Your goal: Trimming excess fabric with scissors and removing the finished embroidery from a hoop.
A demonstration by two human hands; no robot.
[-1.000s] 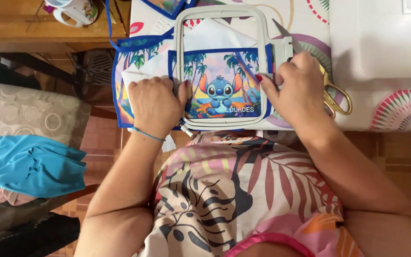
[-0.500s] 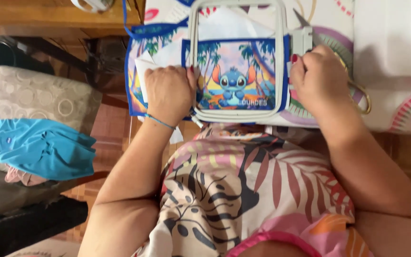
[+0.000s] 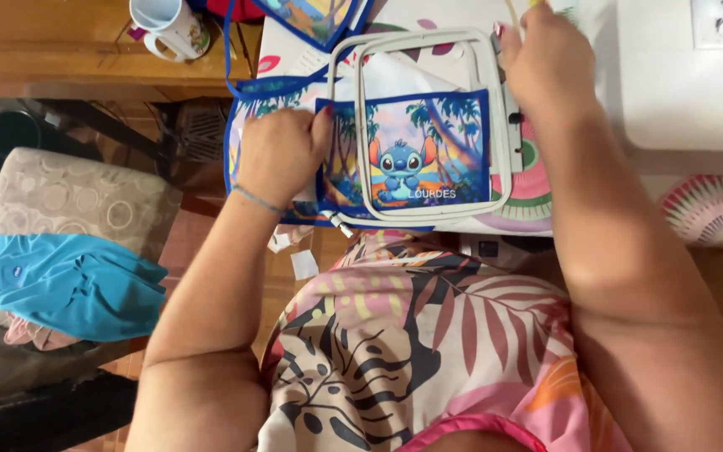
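L hand [image 3: 282, 155] on hooped cartoon fabric [image 3: 416, 159]

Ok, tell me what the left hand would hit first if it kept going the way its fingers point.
The left hand points right along the cloth, so it would probably meet the white embroidery hoop rim first; its fingertips already look almost against it.
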